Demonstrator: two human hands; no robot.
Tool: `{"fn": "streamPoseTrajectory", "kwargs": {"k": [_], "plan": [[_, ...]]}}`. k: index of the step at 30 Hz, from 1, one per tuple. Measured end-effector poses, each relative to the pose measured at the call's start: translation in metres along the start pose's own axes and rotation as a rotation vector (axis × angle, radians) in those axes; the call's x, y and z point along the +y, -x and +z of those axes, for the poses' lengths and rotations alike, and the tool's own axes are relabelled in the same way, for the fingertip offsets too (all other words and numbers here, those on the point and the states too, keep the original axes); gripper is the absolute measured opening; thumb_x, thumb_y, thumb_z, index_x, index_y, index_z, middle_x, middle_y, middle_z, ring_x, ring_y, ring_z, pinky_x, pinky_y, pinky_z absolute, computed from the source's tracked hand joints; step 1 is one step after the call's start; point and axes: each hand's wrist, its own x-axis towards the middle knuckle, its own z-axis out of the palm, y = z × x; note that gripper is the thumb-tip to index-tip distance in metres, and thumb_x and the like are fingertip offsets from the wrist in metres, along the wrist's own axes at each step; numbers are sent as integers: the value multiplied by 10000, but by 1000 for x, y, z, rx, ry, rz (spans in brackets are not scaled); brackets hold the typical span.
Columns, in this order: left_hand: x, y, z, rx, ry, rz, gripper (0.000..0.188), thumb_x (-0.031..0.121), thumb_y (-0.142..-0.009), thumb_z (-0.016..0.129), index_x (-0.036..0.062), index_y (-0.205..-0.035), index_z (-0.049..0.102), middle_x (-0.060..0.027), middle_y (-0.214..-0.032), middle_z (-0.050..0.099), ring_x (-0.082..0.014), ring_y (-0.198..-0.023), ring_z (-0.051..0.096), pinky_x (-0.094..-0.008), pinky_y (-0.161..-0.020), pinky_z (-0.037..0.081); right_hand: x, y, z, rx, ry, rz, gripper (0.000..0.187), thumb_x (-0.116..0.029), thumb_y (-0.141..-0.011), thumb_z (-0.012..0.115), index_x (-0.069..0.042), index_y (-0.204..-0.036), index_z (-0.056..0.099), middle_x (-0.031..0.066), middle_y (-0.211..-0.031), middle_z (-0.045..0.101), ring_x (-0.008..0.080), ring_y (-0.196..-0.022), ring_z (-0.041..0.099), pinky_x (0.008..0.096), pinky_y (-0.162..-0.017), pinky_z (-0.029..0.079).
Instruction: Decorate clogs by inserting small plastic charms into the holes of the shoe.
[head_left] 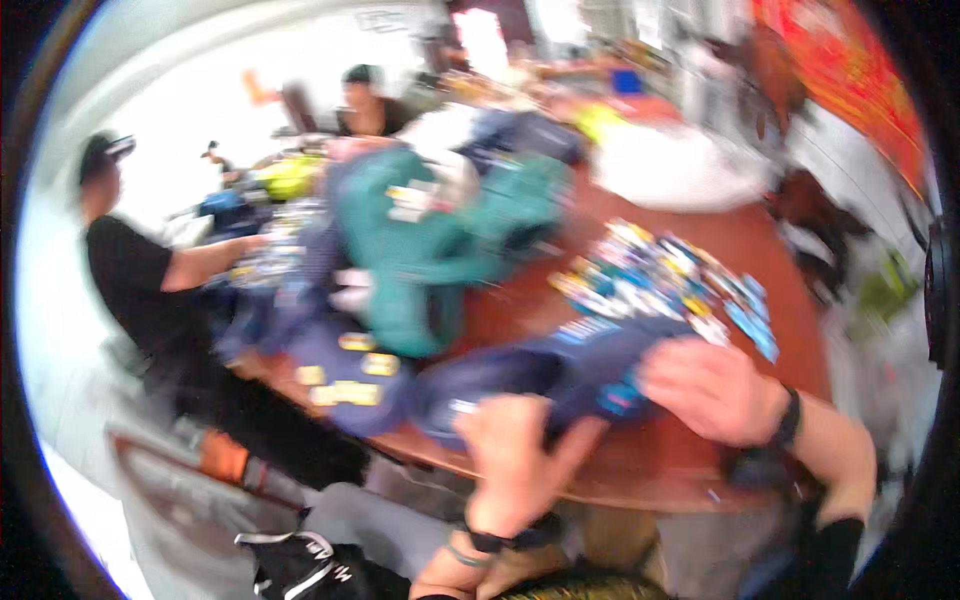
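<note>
Across the near edge of the table lies a navy cap-like piece of cloth with bright blue marks, blurred by motion. My left hand grips its near side, thumb apart from the fingers. At its right end my right hand has its fingers bent over the cloth; the fingertips are smeared. Just beyond the piece is a pile of small colourful patches or packets. To the left, a dark navy piece with yellow labels sits beside stacked green caps.
The brown table curves around my right side. A white bag-like bundle lies farther back. A person in black stands at the left, one arm over the goods; another person is behind. A black-and-white bag is near my lap.
</note>
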Motion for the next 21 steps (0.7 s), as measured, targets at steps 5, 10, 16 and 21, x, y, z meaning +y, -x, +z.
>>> {"fn": "streamPoseTrajectory", "kwargs": {"k": [5, 10, 16, 21], "plan": [[6, -1, 6, -35, 152, 50, 439, 360, -700, 830, 86, -929, 574, -46, -828, 564, -233, -793, 560, -404, -761, 339, -29, -6, -34, -169, 243, -66, 291, -62, -698, 633, 23, -975, 653, 144, -1023, 662, 274, -970, 622, 398, -795, 515], [4, -15, 0, 46, 215, 55, 475, 396, -708, 822, 50, -921, 576, -73, -763, 573, -263, -682, 559, -369, -746, 383, -19, -9, -19, -87, 96, 5, 312, 19, -682, 665, 16, -991, 623, 124, -988, 626, 300, -922, 596, 411, -755, 504], [15, -38, 7, -71, 261, -76, 485, 445, -728, 792, 34, -881, 584, -154, -676, 591, -343, -634, 607, -418, -563, 471, -14, -12, -9, 15, -134, 213, 348, 57, -663, 698, -7, -996, 619, 126, -964, 603, 324, -880, 577, 420, -756, 487], [9, -44, 8, -141, 325, -58, 450, 409, -732, 800, 50, -772, 532, -159, -580, 550, -361, -587, 608, -429, -505, 460, -13, -11, -12, -19, -117, 306, 381, 15, -629, 722, -11, -1001, 642, 127, -1033, 591, 318, -947, 559, 453, -818, 467]]}}
